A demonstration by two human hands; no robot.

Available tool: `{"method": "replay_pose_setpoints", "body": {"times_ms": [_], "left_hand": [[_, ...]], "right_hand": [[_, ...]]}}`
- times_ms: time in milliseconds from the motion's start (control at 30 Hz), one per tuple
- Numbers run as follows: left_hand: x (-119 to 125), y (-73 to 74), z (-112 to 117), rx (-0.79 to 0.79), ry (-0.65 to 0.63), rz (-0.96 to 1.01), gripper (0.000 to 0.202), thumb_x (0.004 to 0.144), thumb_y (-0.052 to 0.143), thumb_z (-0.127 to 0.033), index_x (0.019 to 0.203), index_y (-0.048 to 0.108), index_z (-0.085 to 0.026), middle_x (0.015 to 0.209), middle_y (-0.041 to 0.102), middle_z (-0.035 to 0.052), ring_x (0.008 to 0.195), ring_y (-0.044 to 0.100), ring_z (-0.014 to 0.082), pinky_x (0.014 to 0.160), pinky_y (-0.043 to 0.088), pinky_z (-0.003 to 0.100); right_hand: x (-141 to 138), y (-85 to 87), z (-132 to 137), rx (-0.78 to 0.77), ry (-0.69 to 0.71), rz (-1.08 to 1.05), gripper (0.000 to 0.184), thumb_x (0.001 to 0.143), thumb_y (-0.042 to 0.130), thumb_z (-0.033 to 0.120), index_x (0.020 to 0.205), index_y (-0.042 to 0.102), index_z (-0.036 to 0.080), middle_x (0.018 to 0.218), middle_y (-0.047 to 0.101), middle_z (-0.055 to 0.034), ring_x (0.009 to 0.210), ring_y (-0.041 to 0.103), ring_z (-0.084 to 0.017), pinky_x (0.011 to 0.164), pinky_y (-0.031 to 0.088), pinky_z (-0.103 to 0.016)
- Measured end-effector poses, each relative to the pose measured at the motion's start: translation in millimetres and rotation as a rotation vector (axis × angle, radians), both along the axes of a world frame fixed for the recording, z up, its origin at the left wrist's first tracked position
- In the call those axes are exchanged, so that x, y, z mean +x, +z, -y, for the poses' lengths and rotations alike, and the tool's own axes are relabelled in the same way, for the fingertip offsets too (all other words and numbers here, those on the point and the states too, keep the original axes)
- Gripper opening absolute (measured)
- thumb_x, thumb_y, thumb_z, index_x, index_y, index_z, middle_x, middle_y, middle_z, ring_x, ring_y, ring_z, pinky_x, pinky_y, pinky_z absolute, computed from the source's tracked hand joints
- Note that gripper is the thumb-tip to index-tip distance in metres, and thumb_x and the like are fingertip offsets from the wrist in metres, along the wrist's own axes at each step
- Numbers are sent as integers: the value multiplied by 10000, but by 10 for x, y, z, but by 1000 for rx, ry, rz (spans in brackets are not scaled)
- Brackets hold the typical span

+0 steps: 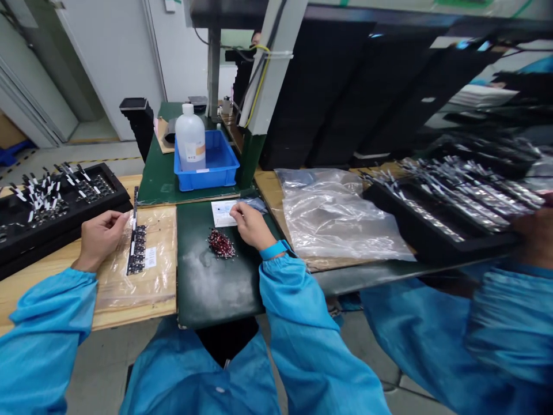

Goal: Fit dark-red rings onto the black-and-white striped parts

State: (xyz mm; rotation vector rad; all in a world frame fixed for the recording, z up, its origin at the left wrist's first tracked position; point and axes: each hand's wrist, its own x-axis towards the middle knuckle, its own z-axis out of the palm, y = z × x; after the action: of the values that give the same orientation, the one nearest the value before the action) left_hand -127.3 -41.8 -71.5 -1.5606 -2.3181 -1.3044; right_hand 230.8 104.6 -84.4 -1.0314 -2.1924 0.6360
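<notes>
My left hand [100, 237] rests on a clear plastic bag [142, 259] lying on the wooden bench, fingers curled and pinching the bag's top edge beside a black strip of small parts [137, 248]. My right hand [250, 225] lies on the dark green mat [207, 282], fingertips closed on a small clear bag with a white label [224, 212]. A little heap of tiny red and dark parts [221, 243] sits on the mat just left of my right wrist. Both arms wear blue sleeves.
A black tray of white-tagged parts [52, 199] stands at far left. A blue bin [211, 164] holds a white bottle [190, 138]. Clear plastic bags [337, 213] lie at the right. A co-worker's blue sleeve [510, 323] and hand reach a black tray of metal parts [453, 207].
</notes>
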Motion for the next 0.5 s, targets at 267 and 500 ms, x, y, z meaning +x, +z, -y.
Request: {"method": "replay_pose_setpoints", "body": {"times_ms": [267, 500], "left_hand": [[-49, -54, 10, 3, 6, 26, 337, 835, 652, -466, 821, 744, -141, 633, 635, -24, 569, 498, 99, 576, 379, 213], [1, -9, 14, 37, -32, 29, 351, 860, 635, -484, 796, 734, -153, 589, 590, -22, 543, 470, 108, 538, 357, 234]], "right_hand": [[113, 198, 148, -437, 236, -109, 154, 934, 526, 301, 832, 543, 188, 789, 662, -31, 728, 620, -159, 671, 472, -276], [195, 369, 297, -1059, 541, -82, 419, 823, 732, 549, 842, 545, 174, 918, 766, -92, 786, 743, -182, 613, 556, -241]]}}
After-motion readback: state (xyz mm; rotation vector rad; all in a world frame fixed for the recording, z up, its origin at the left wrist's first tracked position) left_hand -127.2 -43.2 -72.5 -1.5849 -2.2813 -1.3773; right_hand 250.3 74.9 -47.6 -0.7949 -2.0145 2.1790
